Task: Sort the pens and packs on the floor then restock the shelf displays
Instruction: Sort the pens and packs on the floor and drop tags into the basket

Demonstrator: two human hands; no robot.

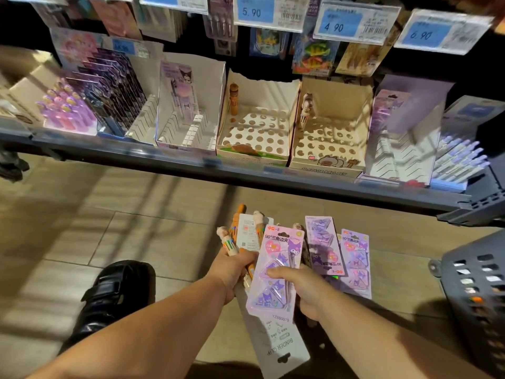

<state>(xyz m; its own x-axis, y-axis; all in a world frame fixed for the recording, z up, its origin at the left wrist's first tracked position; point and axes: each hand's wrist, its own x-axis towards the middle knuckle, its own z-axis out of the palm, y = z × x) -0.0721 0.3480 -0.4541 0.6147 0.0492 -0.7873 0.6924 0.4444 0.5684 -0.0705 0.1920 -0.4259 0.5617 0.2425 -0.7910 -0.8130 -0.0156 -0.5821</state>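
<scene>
My left hand [232, 272] grips a bunch of multicolour character pens [232, 236] together with a white-backed pack [247, 233]. A pink binder-clip pack [276, 272] with purple cartoon figures is held by my right hand [303, 291], thumb on its front. Behind it fan out two more purple packs [323, 244] [355, 258], and another white pack back [276, 343] hangs below. On the shelf stand two display boxes with round holes [257, 132] [328, 143], each with one pen upright in it.
Slotted white displays [188, 113] [404, 138] and boxes of pens [68, 110] [459, 162] line the shelf [191, 165]. Price tags [254, 12] hang above. A dark plastic basket [478, 294] stands at the right. A black shoe [114, 291] rests on the tiled floor [109, 228].
</scene>
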